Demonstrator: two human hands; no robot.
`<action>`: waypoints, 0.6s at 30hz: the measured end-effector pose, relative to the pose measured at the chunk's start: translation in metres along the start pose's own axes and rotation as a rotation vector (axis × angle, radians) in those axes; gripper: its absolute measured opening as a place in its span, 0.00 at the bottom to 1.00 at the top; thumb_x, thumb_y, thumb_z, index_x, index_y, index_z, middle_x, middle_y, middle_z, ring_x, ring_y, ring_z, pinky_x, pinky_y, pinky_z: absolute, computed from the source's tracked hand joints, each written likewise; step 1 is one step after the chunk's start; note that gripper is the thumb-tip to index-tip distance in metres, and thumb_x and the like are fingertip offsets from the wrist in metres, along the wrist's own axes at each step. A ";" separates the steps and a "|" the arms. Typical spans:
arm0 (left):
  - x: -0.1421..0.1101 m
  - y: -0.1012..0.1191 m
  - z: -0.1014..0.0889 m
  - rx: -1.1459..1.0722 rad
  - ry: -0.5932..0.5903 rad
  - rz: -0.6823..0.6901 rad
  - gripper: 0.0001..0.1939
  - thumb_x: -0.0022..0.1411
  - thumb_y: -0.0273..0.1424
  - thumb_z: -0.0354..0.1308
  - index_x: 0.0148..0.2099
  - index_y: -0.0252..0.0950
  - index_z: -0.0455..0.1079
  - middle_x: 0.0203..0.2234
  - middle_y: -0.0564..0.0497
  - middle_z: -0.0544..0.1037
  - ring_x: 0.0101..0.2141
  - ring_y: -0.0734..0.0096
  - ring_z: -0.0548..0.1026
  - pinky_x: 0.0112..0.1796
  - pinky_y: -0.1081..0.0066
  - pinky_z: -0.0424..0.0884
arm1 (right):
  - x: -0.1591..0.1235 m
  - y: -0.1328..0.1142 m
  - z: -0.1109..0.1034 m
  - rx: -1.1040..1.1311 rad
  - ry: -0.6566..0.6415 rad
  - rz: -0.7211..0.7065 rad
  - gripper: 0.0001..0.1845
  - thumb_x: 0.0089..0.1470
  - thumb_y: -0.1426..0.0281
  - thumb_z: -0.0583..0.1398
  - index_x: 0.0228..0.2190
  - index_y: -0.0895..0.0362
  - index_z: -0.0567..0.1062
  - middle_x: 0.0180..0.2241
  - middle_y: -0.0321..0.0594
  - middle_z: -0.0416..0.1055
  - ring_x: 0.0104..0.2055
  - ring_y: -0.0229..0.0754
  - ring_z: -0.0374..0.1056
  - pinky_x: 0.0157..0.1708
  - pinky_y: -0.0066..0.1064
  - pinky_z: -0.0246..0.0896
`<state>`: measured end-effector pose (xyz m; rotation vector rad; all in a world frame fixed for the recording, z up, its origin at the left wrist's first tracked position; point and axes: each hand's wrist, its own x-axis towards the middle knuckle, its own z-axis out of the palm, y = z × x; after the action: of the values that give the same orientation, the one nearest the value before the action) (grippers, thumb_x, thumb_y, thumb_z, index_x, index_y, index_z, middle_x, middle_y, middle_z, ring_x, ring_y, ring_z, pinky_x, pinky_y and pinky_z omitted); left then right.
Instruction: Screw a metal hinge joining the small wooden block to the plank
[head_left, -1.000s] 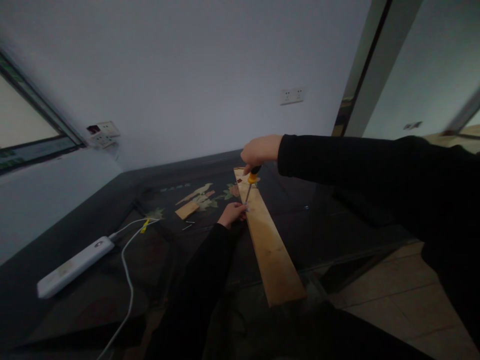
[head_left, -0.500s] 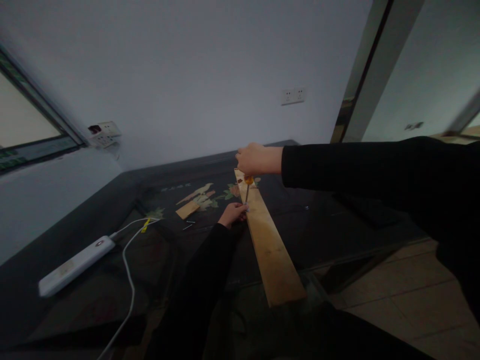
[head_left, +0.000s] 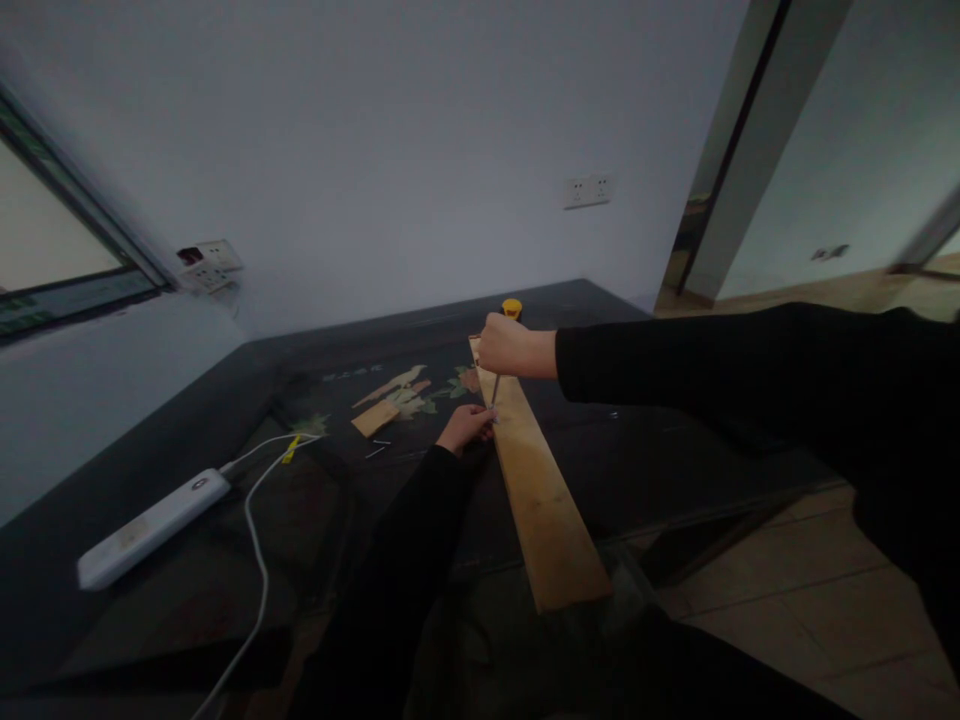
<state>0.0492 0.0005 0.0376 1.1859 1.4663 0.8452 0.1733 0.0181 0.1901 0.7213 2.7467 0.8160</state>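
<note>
My right hand [head_left: 506,343] is closed around the handle of a screwdriver [head_left: 511,308]. The handle's yellow end sticks out above the fist, and the thin metal shaft runs down below it. The shaft's lower end meets the fingertips of my left hand [head_left: 466,428], which are pinched at the left edge of a long wooden board [head_left: 551,490]. A small shiny piece, seemingly a screw [head_left: 493,413], shows between those fingertips; its details are too small to make out. The board lies lengthwise, its near end reaching the front edge of the dark table.
On the dark table [head_left: 615,460], left of the board, lie a short wood piece [head_left: 376,418] and loose screws or nails [head_left: 379,449]. A white power strip [head_left: 154,528] with its cable [head_left: 257,545] occupies the left side. A wall [head_left: 405,180] stands behind.
My right hand has slid down the screwdriver handle, so the yellow end now shows above the fist instead of below it. My left hand and the board have stayed in place.
</note>
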 end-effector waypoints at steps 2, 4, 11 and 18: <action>0.001 -0.001 0.000 0.000 0.000 -0.005 0.09 0.60 0.26 0.60 0.27 0.30 0.68 0.13 0.54 0.70 0.15 0.80 0.67 0.20 0.79 0.63 | 0.000 -0.001 -0.003 -0.159 -0.062 -0.028 0.13 0.54 0.82 0.56 0.33 0.62 0.80 0.36 0.50 0.78 0.41 0.48 0.72 0.39 0.42 0.56; 0.002 -0.001 -0.001 -0.005 0.000 -0.006 0.09 0.59 0.26 0.61 0.27 0.30 0.69 0.14 0.54 0.70 0.15 0.80 0.67 0.20 0.78 0.63 | -0.001 -0.002 -0.007 -0.236 -0.070 -0.057 0.12 0.56 0.78 0.56 0.34 0.61 0.81 0.37 0.50 0.78 0.43 0.48 0.71 0.42 0.44 0.54; 0.004 -0.004 -0.001 -0.027 -0.008 0.012 0.09 0.59 0.25 0.60 0.26 0.30 0.68 0.15 0.54 0.71 0.15 0.79 0.68 0.20 0.78 0.64 | -0.006 -0.009 -0.011 -0.095 -0.070 0.014 0.16 0.57 0.81 0.52 0.38 0.62 0.80 0.39 0.51 0.78 0.40 0.44 0.71 0.34 0.36 0.55; 0.005 -0.005 -0.002 -0.032 -0.007 0.000 0.09 0.57 0.28 0.64 0.28 0.31 0.69 0.15 0.54 0.71 0.16 0.80 0.69 0.19 0.79 0.63 | 0.005 -0.011 0.009 -0.201 -0.132 0.036 0.13 0.55 0.79 0.56 0.37 0.59 0.80 0.38 0.50 0.78 0.44 0.48 0.71 0.45 0.45 0.54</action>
<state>0.0464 0.0038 0.0324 1.1641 1.4417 0.8604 0.1674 0.0169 0.1767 0.7570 2.4980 0.9962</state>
